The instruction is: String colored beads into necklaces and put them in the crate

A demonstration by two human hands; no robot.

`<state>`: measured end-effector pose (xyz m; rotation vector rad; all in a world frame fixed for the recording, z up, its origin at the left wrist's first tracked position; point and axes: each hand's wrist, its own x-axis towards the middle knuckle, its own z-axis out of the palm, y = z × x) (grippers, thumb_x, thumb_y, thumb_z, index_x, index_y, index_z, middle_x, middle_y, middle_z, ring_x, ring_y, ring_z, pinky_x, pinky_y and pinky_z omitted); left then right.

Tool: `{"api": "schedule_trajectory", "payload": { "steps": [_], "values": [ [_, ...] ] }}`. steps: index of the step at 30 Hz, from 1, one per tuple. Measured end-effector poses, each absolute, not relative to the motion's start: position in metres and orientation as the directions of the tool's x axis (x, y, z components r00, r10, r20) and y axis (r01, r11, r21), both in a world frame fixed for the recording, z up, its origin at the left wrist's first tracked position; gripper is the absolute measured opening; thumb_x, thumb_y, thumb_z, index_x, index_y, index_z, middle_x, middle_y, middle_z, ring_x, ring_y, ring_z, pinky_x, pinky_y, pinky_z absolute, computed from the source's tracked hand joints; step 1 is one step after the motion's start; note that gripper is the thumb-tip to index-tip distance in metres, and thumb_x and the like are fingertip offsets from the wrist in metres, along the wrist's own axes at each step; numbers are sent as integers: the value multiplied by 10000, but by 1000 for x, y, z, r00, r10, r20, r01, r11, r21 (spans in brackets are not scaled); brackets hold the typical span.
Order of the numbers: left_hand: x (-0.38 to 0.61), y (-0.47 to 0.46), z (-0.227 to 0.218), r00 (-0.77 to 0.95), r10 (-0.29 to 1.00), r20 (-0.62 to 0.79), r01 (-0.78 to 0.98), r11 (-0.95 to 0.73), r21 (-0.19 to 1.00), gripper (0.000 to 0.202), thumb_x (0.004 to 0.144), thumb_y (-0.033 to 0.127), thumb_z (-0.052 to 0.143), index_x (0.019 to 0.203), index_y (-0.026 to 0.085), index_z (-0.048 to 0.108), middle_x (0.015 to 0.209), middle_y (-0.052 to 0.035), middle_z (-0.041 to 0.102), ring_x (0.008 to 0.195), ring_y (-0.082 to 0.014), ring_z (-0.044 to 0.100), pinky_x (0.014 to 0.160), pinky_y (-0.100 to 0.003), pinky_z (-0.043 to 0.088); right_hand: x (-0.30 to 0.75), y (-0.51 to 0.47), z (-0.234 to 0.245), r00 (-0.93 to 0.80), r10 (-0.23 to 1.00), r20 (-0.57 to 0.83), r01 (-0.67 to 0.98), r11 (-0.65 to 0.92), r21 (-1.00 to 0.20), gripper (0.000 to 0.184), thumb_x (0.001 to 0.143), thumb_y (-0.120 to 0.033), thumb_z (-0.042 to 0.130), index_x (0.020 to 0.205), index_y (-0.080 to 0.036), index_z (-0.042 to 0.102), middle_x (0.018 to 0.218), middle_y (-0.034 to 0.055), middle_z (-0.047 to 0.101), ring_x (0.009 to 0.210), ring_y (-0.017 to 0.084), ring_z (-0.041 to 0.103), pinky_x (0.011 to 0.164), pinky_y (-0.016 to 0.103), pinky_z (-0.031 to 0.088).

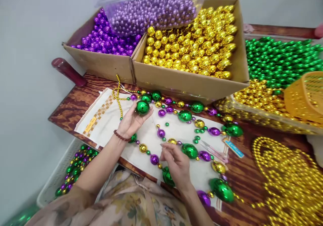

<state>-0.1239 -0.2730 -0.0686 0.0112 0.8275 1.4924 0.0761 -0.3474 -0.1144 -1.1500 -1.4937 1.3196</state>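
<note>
My left hand [131, 121] is closed on a large green bead [142, 107], held above a white cloth [106, 118]. A dark bead bracelet sits on that wrist. My right hand [175, 162] is pinched shut close to the cloth, holding something thin that I cannot make out, perhaps a needle or thread. A long strand of green, purple and gold beads [199, 123] loops over the cloth around both hands. Small loose green beads [196, 139] lie between the loops.
Cardboard boxes of purple beads [106, 41] and gold beads [196, 37] stand behind the cloth. A clear tub of lilac beads [151, 12] rests on top. Green bead strands [280, 59], an orange basket [306, 96], gold strands [287, 175], pink snips [214, 150], a white crate [65, 172].
</note>
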Motion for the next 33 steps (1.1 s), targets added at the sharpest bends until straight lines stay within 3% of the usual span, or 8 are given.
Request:
{"api": "schedule_trajectory", "payload": {
  "steps": [6, 11, 15, 20, 24, 28, 33],
  "values": [
    [-125, -270, -67, -133, 868, -478, -873, 126, 471, 234, 975, 332, 554, 1052, 126, 636, 1136, -99, 693, 1122, -238, 671, 923, -370, 608, 73, -350, -113, -281, 960, 3, 154, 48, -987, 129, 924, -270, 540, 911, -201, 648, 536, -34, 611, 465, 128, 597, 484, 236, 476],
    [-125, -272, -70, -157, 882, -443, -843, 114, 526, 234, 954, 320, 586, 1103, 149, 640, 1200, -113, 671, 1153, -251, 653, 962, -420, 584, 71, -351, -114, -282, 958, -40, 140, 0, -990, 128, 929, -275, 536, 926, -201, 640, 558, -25, 632, 485, 134, 613, 496, 244, 499],
    [-123, -277, -71, -169, 931, -323, -782, 73, 619, 243, 894, 292, 663, 1117, 195, 658, 1248, -82, 646, 1213, -255, 614, 1035, -465, 527, 70, -350, -124, -269, 963, -21, 154, 22, -988, 127, 940, -281, 518, 921, -203, 617, 579, -16, 641, 508, 140, 615, 522, 260, 503],
    [-117, -287, -65, -98, 969, -225, -708, 91, 700, 361, 815, 341, 752, 1145, 224, 665, 1211, -75, 647, 1223, -275, 594, 1070, -495, 476, 64, -341, -131, -264, 964, 27, 161, 71, -984, 129, 953, -277, 498, 936, -203, 602, 592, -20, 635, 531, 136, 617, 536, 250, 481],
    [-108, -299, -65, -21, 976, -217, -702, 140, 699, 394, 786, 337, 783, 1151, 241, 672, 1237, -69, 631, 1207, -275, 596, 1067, -504, 471, 55, -332, -125, -250, 967, 45, 133, 81, -988, 133, 953, -287, 496, 946, -202, 598, 584, -29, 613, 519, 128, 594, 529, 245, 465],
    [-98, -313, -72, 31, 968, -251, -657, 209, 724, 416, 789, 356, 778, 1172, 239, 664, 1279, -90, 614, 1201, -287, 601, 1041, -470, 485, 48, -327, -119, -223, 975, -3, 80, 16, -997, 138, 947, -312, 509, 923, -206, 593, 600, -26, 612, 532, 127, 594, 524, 240, 468],
    [-91, -321, -81, -14, 977, -212, -616, 159, 771, 410, 848, 365, 720, 1233, 257, 633, 1333, -86, 582, 1187, -258, 609, 1021, -403, 490, 54, -329, -118, -287, 950, -121, -40, -139, -990, 151, 929, -338, 553, 894, -202, 610, 679, 7, 678, 571, 136, 645, 490, 223, 483]
  ]
}}
